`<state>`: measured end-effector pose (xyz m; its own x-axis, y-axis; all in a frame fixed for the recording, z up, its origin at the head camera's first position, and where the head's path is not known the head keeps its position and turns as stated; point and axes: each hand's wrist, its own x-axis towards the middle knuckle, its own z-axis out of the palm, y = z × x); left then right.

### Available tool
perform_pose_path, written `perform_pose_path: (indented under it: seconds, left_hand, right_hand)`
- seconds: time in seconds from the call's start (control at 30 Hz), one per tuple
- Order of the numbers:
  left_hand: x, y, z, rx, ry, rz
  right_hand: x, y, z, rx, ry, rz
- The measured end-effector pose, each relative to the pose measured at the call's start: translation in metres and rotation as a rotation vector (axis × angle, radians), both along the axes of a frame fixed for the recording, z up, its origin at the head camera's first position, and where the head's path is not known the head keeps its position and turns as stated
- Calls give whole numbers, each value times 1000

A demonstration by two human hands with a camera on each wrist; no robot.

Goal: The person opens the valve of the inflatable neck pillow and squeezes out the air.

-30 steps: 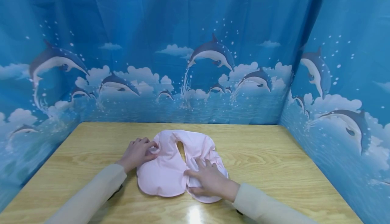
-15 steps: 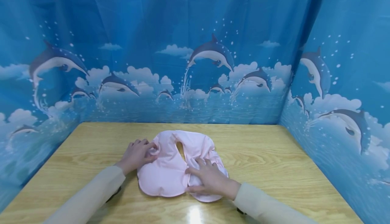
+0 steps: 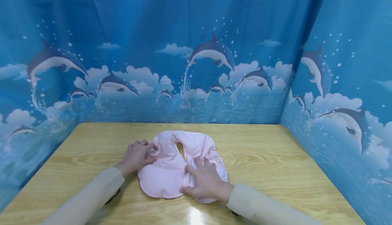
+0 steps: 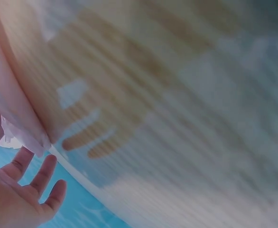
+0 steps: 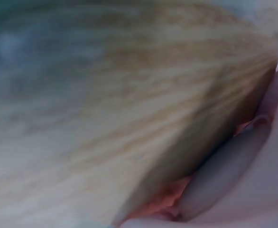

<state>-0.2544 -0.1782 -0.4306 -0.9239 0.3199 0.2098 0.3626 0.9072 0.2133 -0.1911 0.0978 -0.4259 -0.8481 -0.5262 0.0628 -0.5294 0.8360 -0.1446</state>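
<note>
A pale pink padded baby bib (image 3: 162, 180) with a scalloped edge and a narrow neck slit lies on the table in the head view. My left hand (image 3: 136, 157) is at its left edge, thumb and index finger pinching the cloth. In the left wrist view the other fingers (image 4: 44, 173) are spread beside the hanging cloth (image 4: 15, 107). Over the bib's front right flap, my right hand (image 3: 206, 180) has thumb and index finger about a fold next to the front opening. The right wrist view is blurred, with pink cloth (image 5: 267, 175) at its lower right.
The bib lies on a wood-grain table (image 3: 275, 170). Blue dolphin-print curtains (image 3: 159, 62) stand along the back and both sides. Light glares off the table's front (image 3: 196, 214).
My right hand has shifted slightly left, bringing the front right flap closer to the left one. The left hand stays at the bib's left edge, nearly still.
</note>
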Motion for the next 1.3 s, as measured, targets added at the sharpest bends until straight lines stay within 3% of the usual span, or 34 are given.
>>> perform_pose_path:
  seconds: [0.83,1.1,1.3]
  left_hand:
    - [18,9,-1,-37,44,3]
    - [21,12,-3,-54,56,31]
    - [21,11,-4,-40,43,37]
  right_hand:
    - [-11,7,-1,-15,115,58]
    - [-13,9,0,5,49,64]
    - [-12,4,0,-26,-6,14]
